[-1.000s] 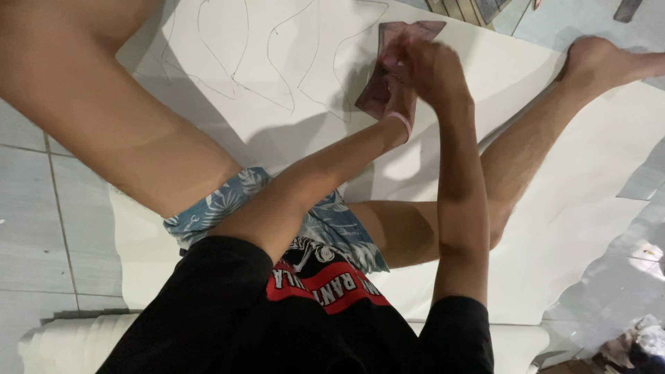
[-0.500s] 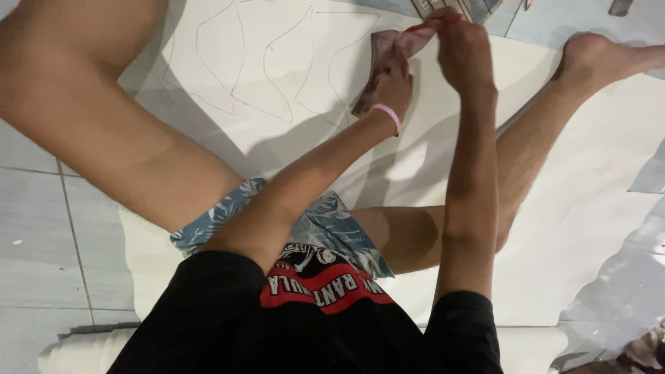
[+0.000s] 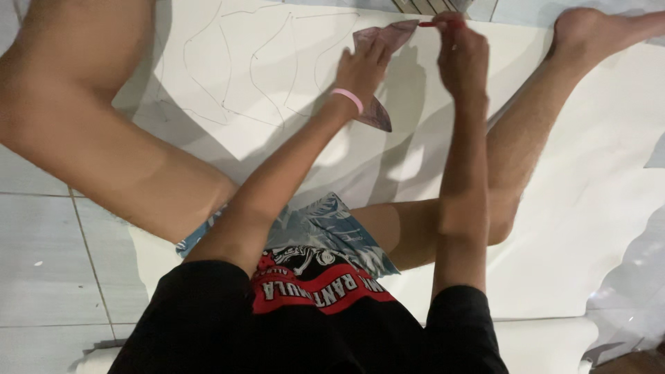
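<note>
I sit on the floor with a large white sheet (image 3: 291, 145) spread under my legs. My left hand (image 3: 364, 69), with a pink band on the wrist, presses flat on a dark reddish curved template (image 3: 388, 38) lying on the sheet. My right hand (image 3: 463, 59) is closed around a red pen (image 3: 436, 23), whose tip touches the sheet at the template's upper right edge. Several pencilled curved outlines (image 3: 256, 76) are drawn on the sheet to the left of the template.
My bent left leg (image 3: 90, 138) lies across the left side and my right leg (image 3: 540, 118) stretches to the upper right. Grey floor tiles (image 3: 41, 270) show at the left. Crumpled clear plastic (image 3: 630, 305) lies at the lower right.
Both hands have shifted toward the top of the view. The left hand now lies flat on the template, and the right hand has carried the pen to the template's upper right edge.
</note>
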Action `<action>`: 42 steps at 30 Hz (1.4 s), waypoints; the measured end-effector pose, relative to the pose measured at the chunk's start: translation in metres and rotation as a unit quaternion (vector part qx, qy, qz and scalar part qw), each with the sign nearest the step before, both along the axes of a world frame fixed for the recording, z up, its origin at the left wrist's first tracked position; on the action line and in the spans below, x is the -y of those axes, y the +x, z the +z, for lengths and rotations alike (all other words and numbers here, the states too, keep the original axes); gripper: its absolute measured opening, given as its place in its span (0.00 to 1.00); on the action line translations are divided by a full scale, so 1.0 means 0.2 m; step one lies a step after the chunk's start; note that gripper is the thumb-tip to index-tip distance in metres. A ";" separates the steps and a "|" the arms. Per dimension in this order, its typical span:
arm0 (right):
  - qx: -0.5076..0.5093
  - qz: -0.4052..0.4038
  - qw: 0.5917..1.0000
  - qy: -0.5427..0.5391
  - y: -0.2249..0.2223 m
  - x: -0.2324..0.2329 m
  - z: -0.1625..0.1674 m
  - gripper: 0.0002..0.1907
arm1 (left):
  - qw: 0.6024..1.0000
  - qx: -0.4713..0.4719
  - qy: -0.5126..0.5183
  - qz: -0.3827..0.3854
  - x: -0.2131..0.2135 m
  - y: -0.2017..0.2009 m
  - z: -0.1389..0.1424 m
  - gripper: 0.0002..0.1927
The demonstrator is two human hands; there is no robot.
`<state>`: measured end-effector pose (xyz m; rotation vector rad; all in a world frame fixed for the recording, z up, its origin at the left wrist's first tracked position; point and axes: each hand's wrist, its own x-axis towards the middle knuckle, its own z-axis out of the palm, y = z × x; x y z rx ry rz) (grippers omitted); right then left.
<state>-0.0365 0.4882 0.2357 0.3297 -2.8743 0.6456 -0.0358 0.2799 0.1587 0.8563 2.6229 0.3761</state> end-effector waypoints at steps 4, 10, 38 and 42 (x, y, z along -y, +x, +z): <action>0.044 -0.031 0.996 0.076 0.16 0.24 -0.07 0.08 | 0.998 0.026 0.055 -0.007 0.13 -0.06 0.03 0.44; -0.023 0.037 0.999 -0.017 0.42 0.48 -0.04 0.20 | 0.994 -0.017 0.104 -0.029 0.21 -0.07 -0.04 0.40; 0.100 0.047 0.986 -0.128 0.79 0.58 -0.02 0.15 | 0.992 -0.042 0.101 -0.056 0.25 -0.03 -0.14 0.57; 0.104 0.049 0.982 -0.148 0.79 0.57 0.00 0.13 | 0.994 0.067 0.077 -0.045 0.25 -0.04 -0.06 0.65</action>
